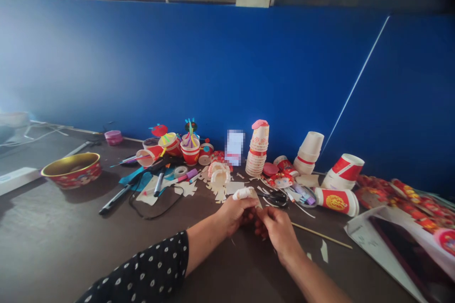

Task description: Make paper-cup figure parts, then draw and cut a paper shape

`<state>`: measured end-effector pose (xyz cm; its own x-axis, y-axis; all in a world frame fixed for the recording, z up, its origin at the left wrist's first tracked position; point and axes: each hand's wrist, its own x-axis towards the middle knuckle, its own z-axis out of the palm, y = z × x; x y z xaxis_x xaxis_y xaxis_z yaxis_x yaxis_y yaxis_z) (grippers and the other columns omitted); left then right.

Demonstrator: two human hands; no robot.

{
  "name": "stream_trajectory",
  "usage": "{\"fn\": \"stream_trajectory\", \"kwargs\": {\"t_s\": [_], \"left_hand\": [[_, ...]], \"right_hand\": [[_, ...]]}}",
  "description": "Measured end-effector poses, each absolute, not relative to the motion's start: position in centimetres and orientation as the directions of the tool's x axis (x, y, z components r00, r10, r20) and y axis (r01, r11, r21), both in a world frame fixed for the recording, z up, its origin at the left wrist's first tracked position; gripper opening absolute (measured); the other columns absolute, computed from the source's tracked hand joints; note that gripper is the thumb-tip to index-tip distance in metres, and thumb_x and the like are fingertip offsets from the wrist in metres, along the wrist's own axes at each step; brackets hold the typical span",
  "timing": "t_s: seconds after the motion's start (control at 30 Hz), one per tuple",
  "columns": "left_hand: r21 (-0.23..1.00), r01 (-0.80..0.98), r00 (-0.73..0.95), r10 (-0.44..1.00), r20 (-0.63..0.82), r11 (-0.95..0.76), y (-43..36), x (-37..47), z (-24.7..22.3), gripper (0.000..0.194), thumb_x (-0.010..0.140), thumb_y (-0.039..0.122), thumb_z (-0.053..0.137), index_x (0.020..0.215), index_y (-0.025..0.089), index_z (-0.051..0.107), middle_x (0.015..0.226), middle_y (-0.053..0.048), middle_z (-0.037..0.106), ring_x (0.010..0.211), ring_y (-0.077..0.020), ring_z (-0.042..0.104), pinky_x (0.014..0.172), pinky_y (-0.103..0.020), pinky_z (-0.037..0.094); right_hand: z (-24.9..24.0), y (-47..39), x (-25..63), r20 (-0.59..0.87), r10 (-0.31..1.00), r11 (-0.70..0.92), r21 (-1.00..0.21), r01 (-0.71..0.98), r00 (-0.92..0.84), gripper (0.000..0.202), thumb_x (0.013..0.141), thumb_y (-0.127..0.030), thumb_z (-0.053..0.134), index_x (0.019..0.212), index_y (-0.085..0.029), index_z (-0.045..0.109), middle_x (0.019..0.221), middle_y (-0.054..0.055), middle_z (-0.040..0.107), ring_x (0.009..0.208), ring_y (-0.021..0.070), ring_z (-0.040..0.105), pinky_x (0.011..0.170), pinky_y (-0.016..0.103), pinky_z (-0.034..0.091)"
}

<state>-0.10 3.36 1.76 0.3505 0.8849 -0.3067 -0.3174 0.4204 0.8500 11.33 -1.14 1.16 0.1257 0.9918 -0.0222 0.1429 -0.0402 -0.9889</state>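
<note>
My left hand point(236, 213) is closed around a small white paper piece point(245, 193) near the middle of the dark table. My right hand point(277, 229) is pinched at the right side of the same piece, close beside the left. My fingertips partly hide the lower part of the paper. Just behind my hands lies a cut white paper cup point(219, 175) with ragged flaps. Black scissors point(275, 198) rest behind my right hand, and a thin wooden stick point(322, 235) lies to its right.
A gold-rimmed red bowl point(73, 170) stands at the left. Stacked paper cups point(257, 151) rise behind my hands. Markers point(115, 199) and paper scraps point(149, 191) lie left, a tipped red cup point(336, 201) and a dark tablet point(408, 255) right.
</note>
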Motion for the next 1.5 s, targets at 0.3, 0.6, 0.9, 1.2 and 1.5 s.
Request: {"fn": "stream_trajectory", "kwargs": {"t_s": [0.3,0.6,0.9,1.2,1.5], "left_hand": [[0.882,-0.261,0.343,0.891,-0.296,0.393,3.35,0.05,1.53,0.017,0.062,0.021,0.064,0.052,0.012,0.053,0.042,0.002,0.049,0.035,-0.006,0.041,0.038,-0.018,0.025],[0.897,-0.217,0.323,0.896,-0.305,0.384,3.39,0.13,1.68,0.023,0.063,0.025,0.064,0.049,0.012,0.05,0.04,0.002,0.047,0.033,-0.0064,0.041,0.037,-0.019,0.025],[0.894,-0.211,0.372,0.878,-0.299,0.394,3.28,0.01,1.6,0.021,0.069,0.026,0.058,0.054,0.012,0.052,0.044,0.002,0.049,0.037,-0.0055,0.042,0.04,-0.018,0.029],[0.897,-0.153,0.359,0.869,-0.34,0.414,3.26,-0.02,2.09,0.029,0.066,0.034,0.06,0.051,0.012,0.049,0.04,0.004,0.045,0.034,-0.0059,0.041,0.038,-0.018,0.025],[0.88,-0.225,0.488,0.83,-0.27,0.419,3.07,-0.48,1.95,0.023,0.061,0.032,0.067,0.059,0.01,0.059,0.047,0.002,0.051,0.042,-0.0068,0.046,0.044,-0.019,0.03]], "right_hand": [[0.82,-1.1,11.19,-0.002,0.992,-0.017,-0.993,0.114,0.124,0.034,0.071,-0.046,0.056,0.055,-0.017,0.056,0.044,-0.002,0.056,0.038,0.0125,0.052,0.037,0.021,0.033],[0.78,-1.1,11.11,0.0,0.993,-0.012,-0.995,0.098,0.12,0.034,0.071,-0.046,0.057,0.053,-0.017,0.056,0.044,-0.002,0.056,0.038,0.0122,0.052,0.037,0.021,0.034],[0.59,-0.81,11.04,0.011,0.982,-0.006,-0.996,0.091,0.19,0.033,0.07,-0.045,0.057,0.052,-0.017,0.052,0.042,-0.004,0.054,0.036,0.0118,0.049,0.035,0.021,0.032],[0.7,-1.04,10.9,0.0,0.986,-0.012,-0.998,0.069,0.167,0.032,0.071,-0.041,0.056,0.051,-0.016,0.053,0.041,-0.004,0.053,0.033,0.0096,0.047,0.034,0.02,0.034],[0.9,-0.79,11.13,0.004,0.969,-0.011,-0.998,0.059,0.248,0.033,0.07,-0.042,0.057,0.049,-0.016,0.054,0.039,-0.003,0.052,0.034,0.0099,0.046,0.035,0.02,0.035]]}}
